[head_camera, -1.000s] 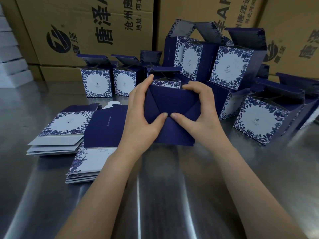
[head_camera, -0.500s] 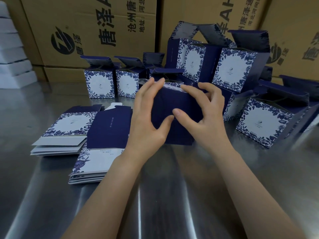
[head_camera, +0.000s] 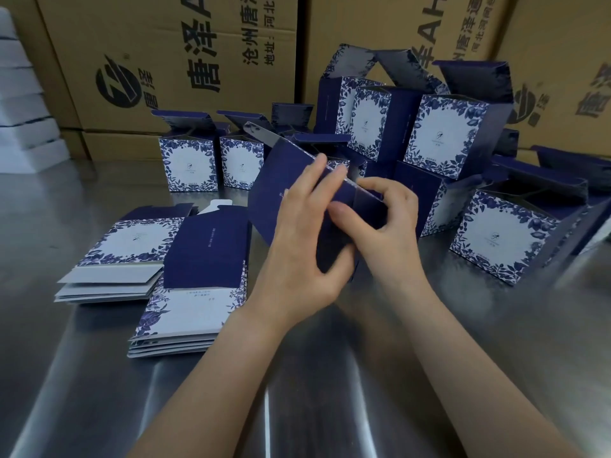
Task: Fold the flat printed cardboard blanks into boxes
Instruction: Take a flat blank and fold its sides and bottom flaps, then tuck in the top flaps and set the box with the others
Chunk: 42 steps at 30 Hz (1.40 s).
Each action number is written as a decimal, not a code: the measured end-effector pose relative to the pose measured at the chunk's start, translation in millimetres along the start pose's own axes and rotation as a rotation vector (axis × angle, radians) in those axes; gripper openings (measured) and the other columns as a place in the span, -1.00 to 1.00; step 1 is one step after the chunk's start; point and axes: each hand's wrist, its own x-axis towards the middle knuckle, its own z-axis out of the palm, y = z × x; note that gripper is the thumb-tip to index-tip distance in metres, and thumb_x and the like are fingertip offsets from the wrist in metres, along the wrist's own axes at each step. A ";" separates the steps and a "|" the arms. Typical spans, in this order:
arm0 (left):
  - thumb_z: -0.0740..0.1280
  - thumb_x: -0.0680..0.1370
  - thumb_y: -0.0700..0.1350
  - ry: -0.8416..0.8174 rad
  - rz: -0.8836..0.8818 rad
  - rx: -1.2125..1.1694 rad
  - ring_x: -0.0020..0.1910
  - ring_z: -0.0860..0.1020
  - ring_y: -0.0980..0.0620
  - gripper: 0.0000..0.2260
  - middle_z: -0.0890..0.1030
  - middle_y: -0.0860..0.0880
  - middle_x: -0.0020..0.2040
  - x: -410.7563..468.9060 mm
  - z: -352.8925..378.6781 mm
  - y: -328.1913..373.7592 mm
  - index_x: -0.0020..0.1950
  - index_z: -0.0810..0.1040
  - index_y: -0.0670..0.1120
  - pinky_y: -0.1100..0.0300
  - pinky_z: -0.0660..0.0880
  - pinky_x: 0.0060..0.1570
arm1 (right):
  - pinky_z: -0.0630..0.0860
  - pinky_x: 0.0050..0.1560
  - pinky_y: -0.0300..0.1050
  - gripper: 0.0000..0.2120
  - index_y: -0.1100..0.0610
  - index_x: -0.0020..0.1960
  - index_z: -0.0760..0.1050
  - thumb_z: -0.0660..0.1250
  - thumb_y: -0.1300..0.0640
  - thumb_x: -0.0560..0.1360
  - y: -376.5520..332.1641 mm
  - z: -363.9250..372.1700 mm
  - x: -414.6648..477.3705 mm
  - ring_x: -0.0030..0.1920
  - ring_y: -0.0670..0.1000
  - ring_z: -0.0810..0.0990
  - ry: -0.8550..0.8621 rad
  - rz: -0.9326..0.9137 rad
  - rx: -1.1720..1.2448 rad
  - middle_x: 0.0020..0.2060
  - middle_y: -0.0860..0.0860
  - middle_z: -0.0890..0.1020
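Whereas base was pressed closed second ago, navy box (head_camera: 281, 183) now tilted, gripped by left hand (head_camera: 297, 252), pinched by right hand (head_camera: 388, 223); base judged locked; finished boxes (head_camera: 188, 166) beyond grip.

bench (head_camera: 99, 391): smooth sheet metal, shiny, streaky reflections. half-folded box (head_camera: 274, 190): thin printed card, navy, faint satin sheen. flat blanks (head_camera: 132, 239): same card, plain pale matt layers at the edges. folded boxes (head_camera: 188, 166): smooth printed faces, slight glare on flaps. cartons (head_camera: 172, 34) behind: brown cardboard, matt, black print.
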 end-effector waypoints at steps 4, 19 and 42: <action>0.26 0.55 -0.16 0.235 -0.057 -0.093 0.53 0.22 -0.12 -0.44 0.24 -0.20 0.52 2.1 -4.0 -5.0 0.52 0.17 -0.08 -0.15 0.21 0.48 | 0.49 0.22 0.00 -0.59 -0.13 -0.02 0.54 0.44 -0.26 0.19 9.8 -9.0 13.1 0.18 -0.10 0.57 -0.025 0.173 0.287 0.13 -0.09 0.59; 0.30 0.52 0.21 0.251 -1.190 -0.961 0.09 0.67 -0.09 -0.66 0.70 -0.01 0.09 15.5 -34.8 -27.2 0.16 0.62 0.05 -0.10 0.53 0.16 | 0.60 0.06 -0.04 -0.62 0.01 0.07 0.69 0.26 -0.22 0.52 36.2 -20.4 22.4 0.05 0.04 0.68 -0.248 0.414 1.020 0.07 0.02 0.69; 0.11 0.68 0.03 0.473 -0.892 -0.125 0.11 0.53 0.29 -0.61 0.58 0.14 0.18 4.2 -5.0 -18.6 0.48 0.38 -0.05 0.40 0.39 0.04 | 0.42 0.32 -0.04 -0.42 -0.14 0.37 0.31 0.42 -0.15 0.42 5.5 3.4 -2.7 0.33 -0.12 0.41 -0.088 -0.222 -0.052 0.30 -0.16 0.44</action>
